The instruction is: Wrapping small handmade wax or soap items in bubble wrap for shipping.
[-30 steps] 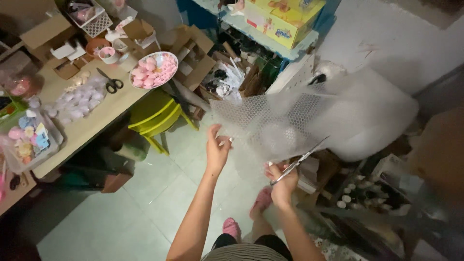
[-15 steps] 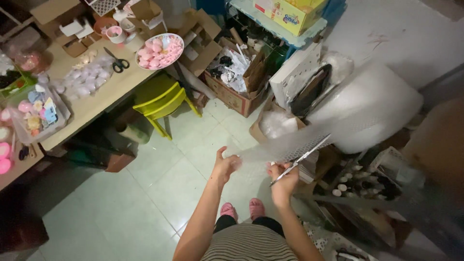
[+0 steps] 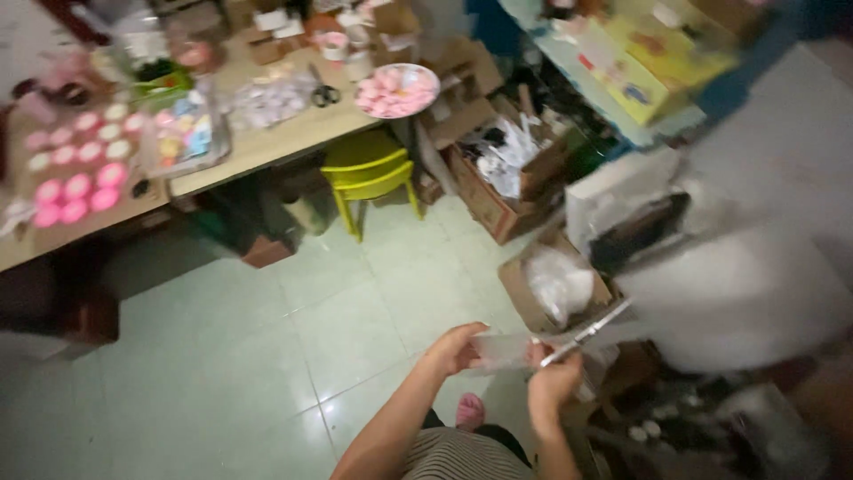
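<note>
Lowered now, left hand pinches the clear sheet; right hand grips closed scissors.

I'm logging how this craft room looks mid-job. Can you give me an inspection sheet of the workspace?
Surface: wooden table, crowded; green tiled floor.
Job's things: clear plastic sheet between both hands; scissors.
Clutter: bowl of pink pieces, second scissors, pink and white rounds, open boxes.
Grippers: left hand grips the sheet; right hand holds the scissors.
Cables: nothing seen.
Surroundings: yellow stool under the table; big plastic roll, blurred.
</note>
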